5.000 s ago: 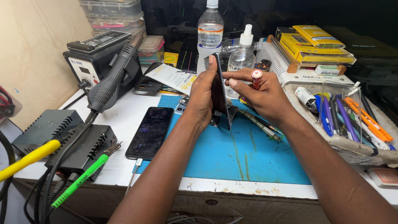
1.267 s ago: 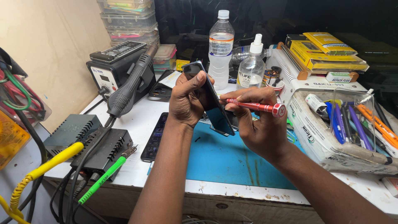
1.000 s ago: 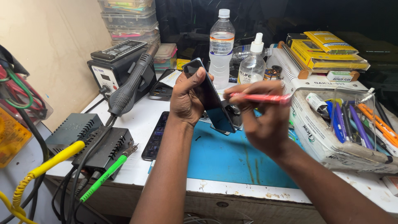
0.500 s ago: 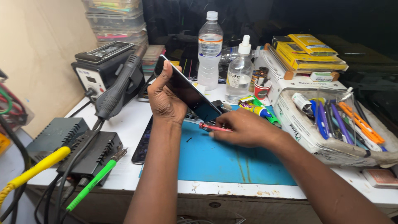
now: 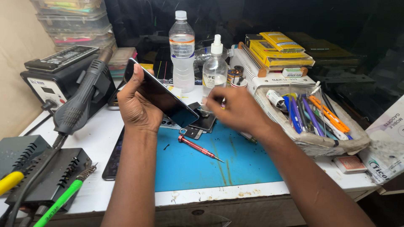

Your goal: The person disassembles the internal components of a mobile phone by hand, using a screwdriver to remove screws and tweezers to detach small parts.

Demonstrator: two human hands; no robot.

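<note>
My left hand [image 5: 136, 105] holds a dark phone [image 5: 162, 96] by its edge, tilted above the blue work mat [image 5: 210, 164]. My right hand [image 5: 235, 110] reaches over small dark phone parts [image 5: 202, 124] at the mat's far edge, fingers curled together; whether they pinch anything is hidden. A red screwdriver [image 5: 198, 148] lies loose on the mat, just in front of both hands. A second dark phone [image 5: 113, 157] lies flat on the white table under my left forearm.
A hot-air station [image 5: 59, 75] with its grey handle [image 5: 82, 103] stands at the left. A water bottle [image 5: 182, 50] and a spray bottle [image 5: 214, 67] stand behind. A tray of pens and tools [image 5: 311, 122] is on the right; a green-handled tool [image 5: 63, 199] lies front left.
My right hand held the red screwdriver, brought it down to the mat and let it go; it has now moved back to the small parts. The phone stays in my left hand, tilted flatter.
</note>
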